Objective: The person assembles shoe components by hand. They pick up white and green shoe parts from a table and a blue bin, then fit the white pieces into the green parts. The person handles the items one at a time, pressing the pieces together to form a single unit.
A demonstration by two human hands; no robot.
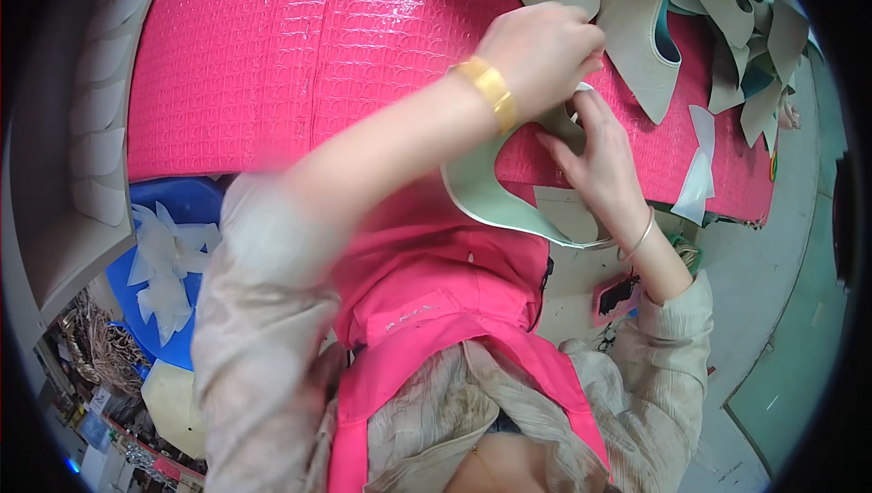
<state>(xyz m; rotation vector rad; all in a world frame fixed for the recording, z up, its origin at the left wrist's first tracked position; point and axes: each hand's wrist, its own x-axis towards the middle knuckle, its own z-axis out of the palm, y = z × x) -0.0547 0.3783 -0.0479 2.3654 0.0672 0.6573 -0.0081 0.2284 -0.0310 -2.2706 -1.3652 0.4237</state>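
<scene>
A pale green, curved shoe upper piece (481,186) with a white edge hangs over the near edge of the pink table, in front of my apron. My right hand (601,161) is closed on its upper right part, thumb below and fingers above. Just above it, my left hand (542,52) has reached across with its fingers curled shut. It is slightly blurred, and whatever lies in its fingers is hidden. A small white tip shows between the two hands. Beyond them, more beige shoe uppers (636,48) lie on the table.
A pink, shiny textured cover (236,57) lies over the table. White cut pieces (698,166) rest at its right edge. At left stand a rack of pale pieces (98,143) and a blue bin (168,193) with translucent scraps (162,266). Several uppers are heaped at far right.
</scene>
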